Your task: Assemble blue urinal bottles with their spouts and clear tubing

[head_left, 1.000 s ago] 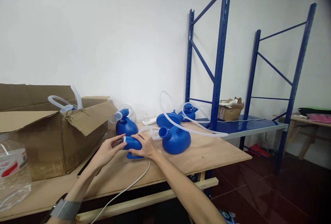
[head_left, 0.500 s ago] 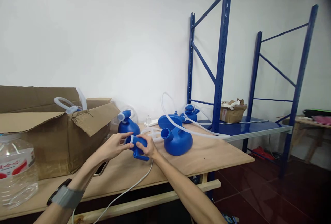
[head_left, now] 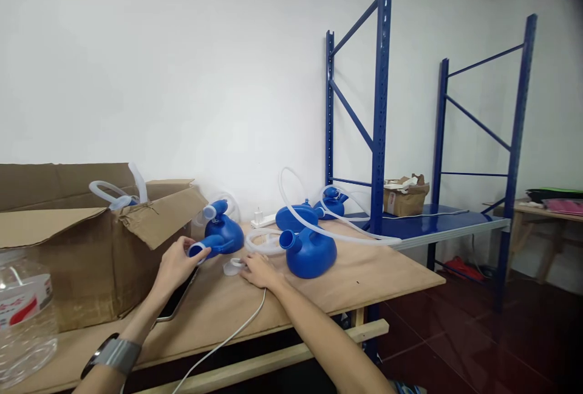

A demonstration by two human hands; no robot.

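My left hand (head_left: 177, 262) is closed around the open end of a blue spout piece (head_left: 212, 244), held low over the table. Behind that piece stands a blue bottle (head_left: 226, 233) with a white-ended neck. My right hand (head_left: 259, 271) rests low at the tabletop, its fingertips at a small translucent white cap (head_left: 234, 266). Right of it sits a blue bottle with an open mouth (head_left: 314, 254). Coiled clear tubing (head_left: 263, 241) lies behind my right hand. Another blue bottle (head_left: 294, 217) with a long tube is farther back.
An open cardboard box (head_left: 86, 266) and a clear plastic jug (head_left: 25, 321) stand at the left. A phone (head_left: 178, 298) lies below my left hand. A white cable (head_left: 228, 338) crosses the table's front edge. Blue shelving (head_left: 382, 108) rises at the right, with a small carton (head_left: 405, 200).
My hands have moved apart. My left hand has carried the blue piece left, while my right hand has let it go and come down to the white cap.
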